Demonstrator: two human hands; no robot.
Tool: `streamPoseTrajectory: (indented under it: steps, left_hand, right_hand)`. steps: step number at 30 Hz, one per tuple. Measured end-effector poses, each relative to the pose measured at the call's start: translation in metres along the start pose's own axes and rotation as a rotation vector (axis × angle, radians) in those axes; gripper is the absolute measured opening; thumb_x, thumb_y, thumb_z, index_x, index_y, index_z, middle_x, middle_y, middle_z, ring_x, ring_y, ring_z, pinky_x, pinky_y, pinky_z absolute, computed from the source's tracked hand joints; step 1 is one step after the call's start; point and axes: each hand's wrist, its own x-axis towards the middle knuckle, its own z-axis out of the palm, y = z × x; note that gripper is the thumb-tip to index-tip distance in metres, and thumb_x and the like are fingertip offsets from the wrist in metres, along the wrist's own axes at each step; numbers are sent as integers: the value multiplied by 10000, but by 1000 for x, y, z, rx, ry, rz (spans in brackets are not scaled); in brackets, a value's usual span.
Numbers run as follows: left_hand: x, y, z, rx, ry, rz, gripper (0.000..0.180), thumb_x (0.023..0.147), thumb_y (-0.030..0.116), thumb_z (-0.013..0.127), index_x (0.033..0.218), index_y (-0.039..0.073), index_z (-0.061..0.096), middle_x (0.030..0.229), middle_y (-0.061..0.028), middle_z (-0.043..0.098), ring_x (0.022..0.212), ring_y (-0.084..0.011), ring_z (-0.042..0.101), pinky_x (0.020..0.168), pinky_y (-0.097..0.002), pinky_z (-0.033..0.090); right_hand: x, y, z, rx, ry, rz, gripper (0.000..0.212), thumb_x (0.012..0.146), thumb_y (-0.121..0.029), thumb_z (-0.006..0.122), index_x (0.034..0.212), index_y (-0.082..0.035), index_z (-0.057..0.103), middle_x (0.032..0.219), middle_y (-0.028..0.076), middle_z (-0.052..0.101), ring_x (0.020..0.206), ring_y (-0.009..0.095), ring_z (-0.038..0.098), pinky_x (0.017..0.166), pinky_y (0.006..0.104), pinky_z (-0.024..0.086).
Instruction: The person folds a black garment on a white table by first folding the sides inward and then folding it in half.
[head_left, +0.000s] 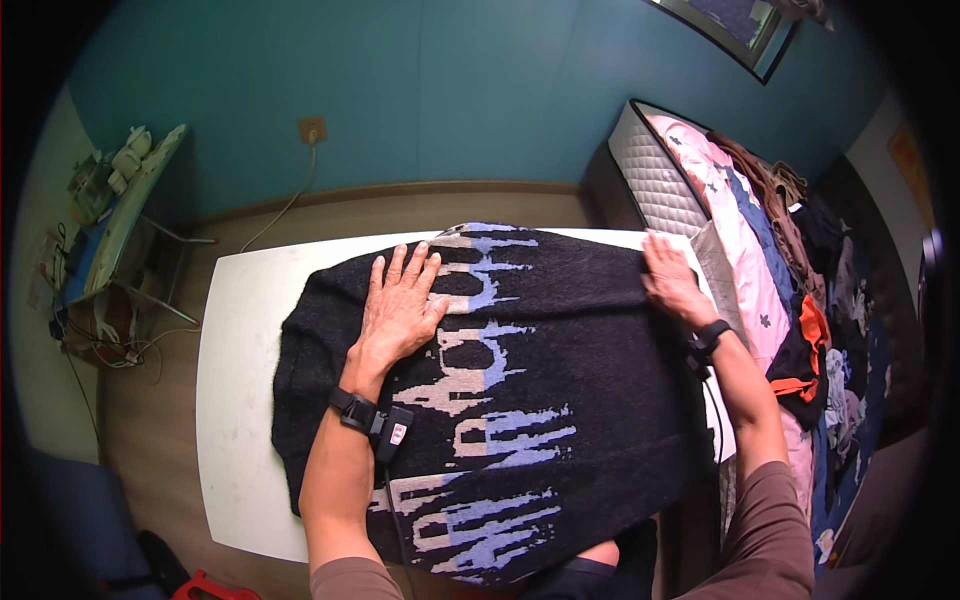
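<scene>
A black knitted garment (610, 370) with a jagged beige and blue pattern down its middle lies spread over a white tabletop (240, 400). Its near end hangs over the front edge by my lap. My left hand (400, 310) rests flat on the upper left part of the knit, fingers spread and pointing away from me. At the far right edge of the garment is my right hand (675, 280), fingers stretched out and nothing gripped in them. Soft wrinkles run across the cloth between the hands. Each wrist wears a black strap with a small device.
To the right stands a bed with a white quilted mattress (655, 170), a pink cover (750, 290) and heaped clothes (845, 260). A small table (140, 200) with odds and ends is at left. A cable (290, 205) hangs from a wall socket (312, 129).
</scene>
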Motion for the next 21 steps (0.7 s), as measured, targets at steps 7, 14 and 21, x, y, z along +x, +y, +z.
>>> streamPoseTrajectory:
  steps: [7, 14, 21]
  left_hand:
    - [-1, -2, 1, 15, -11, -4, 650, 979, 425, 470, 1525, 89, 362, 1618, -117, 271, 1510, -324, 178, 1219, -518, 94]
    - [0, -3, 3, -9, 47, 15, 629, 972, 425, 485, 1498, 87, 413, 1601, -119, 311, 1503, -330, 200, 1218, -519, 103]
    - [-2, -3, 2, 7, 14, 4, 640, 985, 428, 460, 1524, 94, 367, 1616, -110, 278, 1504, -325, 196, 1219, -514, 94]
  right_hand:
    - [64, -197, -75, 426, 178, -495, 641, 982, -315, 542, 1513, -31, 324, 1589, 185, 290, 1480, 371, 250, 1196, 505, 208]
    - [53, -181, -55, 461, 166, -479, 603, 1018, -400, 434, 1510, -59, 358, 1582, 155, 332, 1490, 317, 245, 1206, 493, 172]
    - [-15, -24, 17, 451, 22, 93, 634, 996, -359, 470, 1544, -84, 311, 1598, 164, 303, 1506, 309, 214, 1216, 446, 133]
